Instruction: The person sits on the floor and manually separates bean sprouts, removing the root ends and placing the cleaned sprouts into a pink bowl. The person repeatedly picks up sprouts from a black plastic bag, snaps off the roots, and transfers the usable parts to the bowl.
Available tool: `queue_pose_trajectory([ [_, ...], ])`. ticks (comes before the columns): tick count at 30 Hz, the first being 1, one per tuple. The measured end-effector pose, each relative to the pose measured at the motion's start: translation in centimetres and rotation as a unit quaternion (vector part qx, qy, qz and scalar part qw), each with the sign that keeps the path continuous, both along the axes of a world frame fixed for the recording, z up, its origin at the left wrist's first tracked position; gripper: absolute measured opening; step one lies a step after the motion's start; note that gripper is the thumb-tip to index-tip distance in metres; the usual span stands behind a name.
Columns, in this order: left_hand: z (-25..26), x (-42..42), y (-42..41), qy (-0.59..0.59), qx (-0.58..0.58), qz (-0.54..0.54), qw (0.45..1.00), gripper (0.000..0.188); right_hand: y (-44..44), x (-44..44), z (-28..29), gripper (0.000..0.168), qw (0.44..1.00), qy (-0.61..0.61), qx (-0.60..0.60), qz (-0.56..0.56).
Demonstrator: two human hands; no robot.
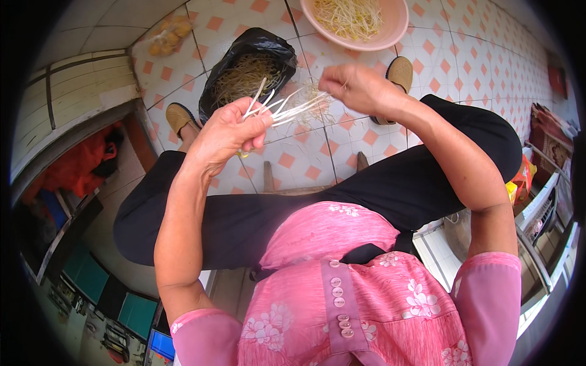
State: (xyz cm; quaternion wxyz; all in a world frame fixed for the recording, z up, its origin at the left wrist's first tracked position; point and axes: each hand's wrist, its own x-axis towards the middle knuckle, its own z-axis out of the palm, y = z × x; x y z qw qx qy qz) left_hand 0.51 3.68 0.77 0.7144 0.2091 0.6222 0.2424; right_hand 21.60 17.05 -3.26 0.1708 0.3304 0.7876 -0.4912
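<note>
Several long white bean sprouts (pixel 284 114) stick out of my left hand (pixel 236 126), pinched between thumb and fingers. A few yellow heads show below that hand. My right hand (pixel 350 87) is at the far, thin ends of the sprouts, its fingertips closed together there and blurred by motion. Just beyond my left hand, a black plastic bag (pixel 213 89) stands open on the floor, full of tangled, brownish sprouts (pixel 249 75). Loose thin root pieces (pixel 316 110) lie scattered on the tiles below my hands.
A pink plastic basin (pixel 400 27) with pale bean sprouts (pixel 350 18) stands ahead on the tiled floor (pixel 297 158). A clear bag of round yellowish items (pixel 169 36) lies by the wall. Low wooden stool legs (pixel 268 176) show before my lap. Shelving (pixel 542 196) is at the right.
</note>
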Motion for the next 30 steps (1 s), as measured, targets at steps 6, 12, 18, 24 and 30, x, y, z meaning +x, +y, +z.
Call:
queue_pose_trajectory([
  [6, 0.9, 1.0, 0.2, 0.017, -0.001, -0.040, 0.999, 0.015, -0.1, -1.2, 2.9, 0.022, 0.977, 0.074, -0.175, -0.101],
  [12, 1.0, 1.7, 0.2, 0.052, 0.001, -0.093, 0.994, 0.016, -0.5, -1.5, 3.2, 0.016, 0.968, 0.084, -0.234, -0.044],
  [18, 0.8, 1.9, 0.1, 0.069, 0.006, -0.140, 0.988, 0.020, -1.4, -1.4, 2.5, 0.013, 0.961, 0.113, -0.250, -0.028],
  [24, 0.7, 1.9, -0.1, 0.061, -0.003, -0.133, 0.989, 0.017, -1.7, -1.2, 2.0, 0.009, 0.958, 0.126, -0.255, -0.021],
  [30, 0.6, 2.0, -0.2, 0.068, 0.003, -0.124, 0.990, 0.018, -1.4, -1.0, 2.2, 0.011, 0.971, 0.085, -0.222, -0.034],
])
